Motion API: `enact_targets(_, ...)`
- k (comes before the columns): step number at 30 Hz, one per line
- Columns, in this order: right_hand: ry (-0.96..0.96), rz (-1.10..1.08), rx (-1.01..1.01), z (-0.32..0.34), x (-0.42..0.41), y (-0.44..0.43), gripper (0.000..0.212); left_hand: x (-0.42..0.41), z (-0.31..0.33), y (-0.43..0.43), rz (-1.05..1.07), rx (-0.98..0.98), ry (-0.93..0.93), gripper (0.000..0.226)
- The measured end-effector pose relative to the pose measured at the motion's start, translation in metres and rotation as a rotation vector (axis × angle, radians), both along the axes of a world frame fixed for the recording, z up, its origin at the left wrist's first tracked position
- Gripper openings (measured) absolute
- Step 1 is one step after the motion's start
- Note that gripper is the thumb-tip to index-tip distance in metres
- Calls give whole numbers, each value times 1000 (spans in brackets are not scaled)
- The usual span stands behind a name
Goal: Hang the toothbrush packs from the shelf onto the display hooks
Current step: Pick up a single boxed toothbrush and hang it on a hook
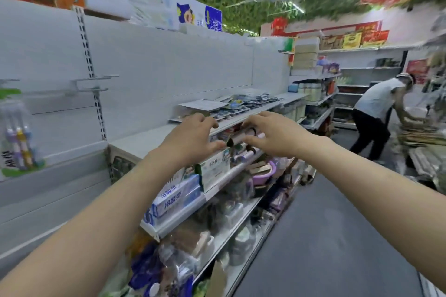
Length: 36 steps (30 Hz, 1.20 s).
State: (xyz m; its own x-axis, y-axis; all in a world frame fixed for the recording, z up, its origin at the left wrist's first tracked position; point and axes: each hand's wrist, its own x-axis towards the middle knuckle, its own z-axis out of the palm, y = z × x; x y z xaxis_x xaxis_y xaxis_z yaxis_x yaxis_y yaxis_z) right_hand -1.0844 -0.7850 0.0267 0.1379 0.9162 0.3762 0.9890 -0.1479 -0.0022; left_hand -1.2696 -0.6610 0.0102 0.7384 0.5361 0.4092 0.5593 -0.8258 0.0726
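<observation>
The toothbrush packs (237, 103) lie heaped on the shelf (144, 138), just beyond my hands. My left hand (193, 137) and right hand (270, 135) hover over the shelf edge, fingers spread and curled, holding nothing. I judge this the pick-up step; next I must pinch one pack, then carry it left to the display hooks (96, 83).

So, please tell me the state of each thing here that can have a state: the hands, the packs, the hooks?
Left hand: empty, fingers spread, reaching toward the shelf.
Right hand: empty, fingers curled, reaching alongside.
Pile of flat toothbrush packs: lying loose on the white shelf, not hung.
White metal display hooks: bare.
Clear toothbrush pack at far left: already hanging.
</observation>
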Motion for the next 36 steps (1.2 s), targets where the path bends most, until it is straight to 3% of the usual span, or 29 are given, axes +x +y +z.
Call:
enact_targets(10, -13, -98, -19, 19, 222, 103, 57, 224, 20, 114, -36, -16, 4, 58)
enact_targets(22, -21, 33, -38, 16, 500, 193, 57, 491, 16, 185, 75, -21, 5, 57)
enact_targets(36, 9, 130, 12, 1, 729, 349, 55, 706, 9, 319, 193, 2, 24, 57)
